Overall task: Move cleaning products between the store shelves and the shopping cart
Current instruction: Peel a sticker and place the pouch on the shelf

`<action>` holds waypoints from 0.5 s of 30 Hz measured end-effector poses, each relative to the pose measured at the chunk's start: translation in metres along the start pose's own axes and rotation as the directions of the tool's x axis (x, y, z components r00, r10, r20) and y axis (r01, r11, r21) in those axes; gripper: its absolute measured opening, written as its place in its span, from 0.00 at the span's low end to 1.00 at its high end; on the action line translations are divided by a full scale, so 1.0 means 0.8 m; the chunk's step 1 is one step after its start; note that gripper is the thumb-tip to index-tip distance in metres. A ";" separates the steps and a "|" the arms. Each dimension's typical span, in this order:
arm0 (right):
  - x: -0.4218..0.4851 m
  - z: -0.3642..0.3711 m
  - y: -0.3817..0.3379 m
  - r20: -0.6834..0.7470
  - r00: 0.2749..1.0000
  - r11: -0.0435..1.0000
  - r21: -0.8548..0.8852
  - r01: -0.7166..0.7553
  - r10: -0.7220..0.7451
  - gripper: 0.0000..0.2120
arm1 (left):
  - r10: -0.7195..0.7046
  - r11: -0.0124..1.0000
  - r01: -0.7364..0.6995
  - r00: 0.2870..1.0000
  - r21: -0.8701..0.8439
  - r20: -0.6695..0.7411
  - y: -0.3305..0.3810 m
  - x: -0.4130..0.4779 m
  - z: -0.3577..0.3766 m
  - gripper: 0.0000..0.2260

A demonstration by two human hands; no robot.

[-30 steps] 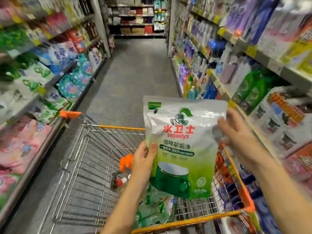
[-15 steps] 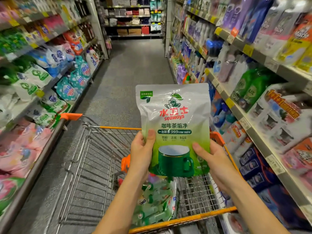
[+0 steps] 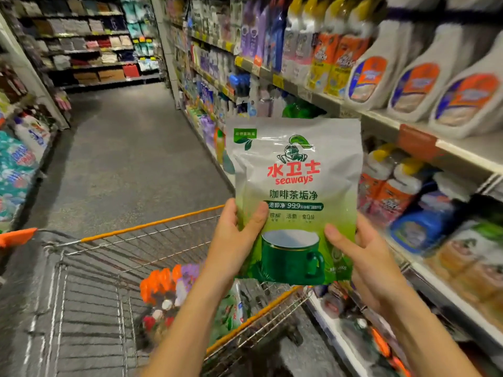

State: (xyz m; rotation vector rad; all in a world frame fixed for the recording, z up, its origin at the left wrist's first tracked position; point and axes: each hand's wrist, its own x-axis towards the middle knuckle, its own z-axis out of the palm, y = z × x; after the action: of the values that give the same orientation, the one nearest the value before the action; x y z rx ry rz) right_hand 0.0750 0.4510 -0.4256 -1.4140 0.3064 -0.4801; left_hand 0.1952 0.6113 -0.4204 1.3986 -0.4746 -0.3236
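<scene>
A white and green pouch of cleaner (image 3: 296, 170), printed with a green mug, is held upright over the right side of the wire shopping cart (image 3: 89, 270). My left hand (image 3: 236, 240) grips its lower left edge with the thumb on the front. Its lower right edge is gripped by my right hand (image 3: 362, 257), thumb also on the front. Inside the cart lie other packs, among them a green pouch (image 3: 228, 311) and an orange-topped bundle (image 3: 160, 287).
Store shelves (image 3: 381, 118) packed with white jugs, bottles and pouches run close along the right. More shelves of detergent bags (image 3: 16, 164) line the left. The grey aisle floor (image 3: 122, 148) stretches ahead to a cross aisle.
My right hand slid from the pouch's upper right edge down to its lower right edge. My view and the pouch have swung rightward toward the shelves, and the cart now sits lower left.
</scene>
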 end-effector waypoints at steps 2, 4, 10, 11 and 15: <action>-0.033 -0.031 -0.012 -0.118 0.992 0.999 0.006 0.043 -0.042 0.31 | 0.013 1.000 -0.011 0.995 -0.015 0.100 0.000 -0.007 0.037 0.19; -0.068 -0.061 -0.028 -0.211 0.974 0.997 -0.001 0.081 -0.079 0.21 | 0.017 1.000 -0.015 0.986 -0.011 0.167 -0.002 -0.013 0.076 0.19; -0.176 -0.144 -0.062 -0.433 0.890 0.990 -0.066 0.128 -0.144 0.31 | 0.027 0.999 -0.015 0.917 -0.034 0.399 0.008 -0.059 0.196 0.19; -0.195 -0.155 -0.069 -0.473 0.867 0.987 -0.067 0.146 -0.160 0.31 | 0.029 0.999 -0.011 0.902 -0.044 0.432 0.011 -0.069 0.216 0.18; -0.277 -0.202 -0.102 -0.591 0.780 0.976 -0.062 0.210 -0.205 0.20 | 0.054 0.998 -0.029 0.839 -0.055 0.542 0.024 -0.119 0.300 0.23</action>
State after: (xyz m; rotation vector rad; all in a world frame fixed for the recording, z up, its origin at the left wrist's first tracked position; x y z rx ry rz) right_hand -0.2059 0.4130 -0.3850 -1.2637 0.6581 -1.1174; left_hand -0.0082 0.4545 -0.3891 1.2381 -0.9596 -0.7020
